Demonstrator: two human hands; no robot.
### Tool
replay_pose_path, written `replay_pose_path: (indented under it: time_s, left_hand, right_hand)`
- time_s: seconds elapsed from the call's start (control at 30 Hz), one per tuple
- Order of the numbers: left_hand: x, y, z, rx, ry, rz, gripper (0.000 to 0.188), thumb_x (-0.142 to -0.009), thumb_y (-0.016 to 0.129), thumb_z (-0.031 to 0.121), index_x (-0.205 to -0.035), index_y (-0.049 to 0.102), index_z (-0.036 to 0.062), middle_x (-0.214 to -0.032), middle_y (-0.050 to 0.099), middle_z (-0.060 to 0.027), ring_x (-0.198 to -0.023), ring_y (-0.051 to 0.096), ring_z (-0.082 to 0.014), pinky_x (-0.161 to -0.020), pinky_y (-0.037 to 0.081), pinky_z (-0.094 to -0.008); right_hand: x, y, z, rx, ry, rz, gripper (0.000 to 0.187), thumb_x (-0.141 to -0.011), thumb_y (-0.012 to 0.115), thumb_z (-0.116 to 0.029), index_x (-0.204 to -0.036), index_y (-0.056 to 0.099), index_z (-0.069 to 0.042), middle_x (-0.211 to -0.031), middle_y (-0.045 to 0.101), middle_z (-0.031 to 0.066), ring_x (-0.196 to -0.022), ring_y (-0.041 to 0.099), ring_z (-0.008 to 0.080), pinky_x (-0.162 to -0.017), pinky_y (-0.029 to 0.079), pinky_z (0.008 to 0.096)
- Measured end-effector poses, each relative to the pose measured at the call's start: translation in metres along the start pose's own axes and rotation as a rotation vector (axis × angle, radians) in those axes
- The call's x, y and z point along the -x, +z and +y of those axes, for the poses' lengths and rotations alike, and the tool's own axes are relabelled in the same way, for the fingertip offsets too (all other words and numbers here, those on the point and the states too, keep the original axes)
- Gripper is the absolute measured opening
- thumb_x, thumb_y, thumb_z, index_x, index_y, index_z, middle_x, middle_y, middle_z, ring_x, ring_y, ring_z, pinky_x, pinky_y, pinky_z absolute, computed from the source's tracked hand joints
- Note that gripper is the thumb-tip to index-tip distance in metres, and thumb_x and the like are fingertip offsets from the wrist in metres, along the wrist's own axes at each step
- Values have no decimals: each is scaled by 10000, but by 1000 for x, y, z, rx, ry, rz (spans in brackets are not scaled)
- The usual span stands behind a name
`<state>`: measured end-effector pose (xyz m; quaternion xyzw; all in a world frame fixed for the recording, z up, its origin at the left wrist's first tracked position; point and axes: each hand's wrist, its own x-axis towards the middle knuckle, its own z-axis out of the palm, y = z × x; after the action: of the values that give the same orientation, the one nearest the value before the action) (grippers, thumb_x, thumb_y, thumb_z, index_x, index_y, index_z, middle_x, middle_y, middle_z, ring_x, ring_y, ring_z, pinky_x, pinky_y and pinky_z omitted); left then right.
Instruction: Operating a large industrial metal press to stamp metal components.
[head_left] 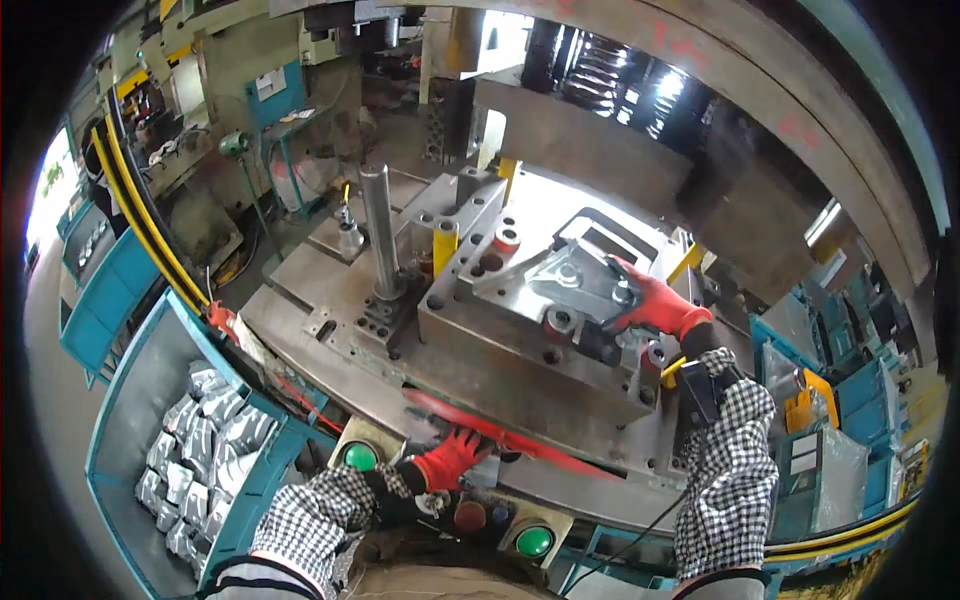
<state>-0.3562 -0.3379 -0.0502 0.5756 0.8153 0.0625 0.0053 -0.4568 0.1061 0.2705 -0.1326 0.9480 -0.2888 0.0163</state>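
Note:
My right hand, in a red glove, reaches over the press die and grips the right edge of a flat grey metal part with holes. The part lies on top of the die, and the fingertips are partly hidden at its edge. My left hand, also red-gloved, rests low at the front edge of the press bed, fingers stretched to the right. Just beyond it a long red strip runs along the bed edge; it is blurred, and I cannot make out its kind.
A blue bin holding several formed metal parts stands at the left. Green buttons sit near my body. A steel guide post rises left of the die, and the heavy press ram hangs above.

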Motion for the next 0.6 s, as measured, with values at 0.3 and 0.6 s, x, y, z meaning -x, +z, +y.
replay_pose_path:
  time_s: [0.3, 0.6]
  left_hand:
    - [13, -14, -4, -9, -90, -92, 1329, -554, 959, 511, -1665, 364, 91, -1634, 351, -316, -1495, 348, -535, -1196, 286, -741]
    - [14, -22, -3, 42, -57, -109, 1306, -564, 943, 484, -1659, 361, 74, -1668, 314, -301, -1525, 314, -524, -1210, 281, -737]
  right_hand:
    - [-77, 41, 35, -116, 138, -304, 1004, -918, 840, -377, -1714, 292, -106, -1733, 365, 190, -1592, 348, 296, -1290, 297, 399]
    - [-57, 87, 15, 331, 74, 225, 782, -940, 803, -393, -1578, 487, -71, -1571, 528, 244, -1439, 513, 436, -1197, 433, 505]
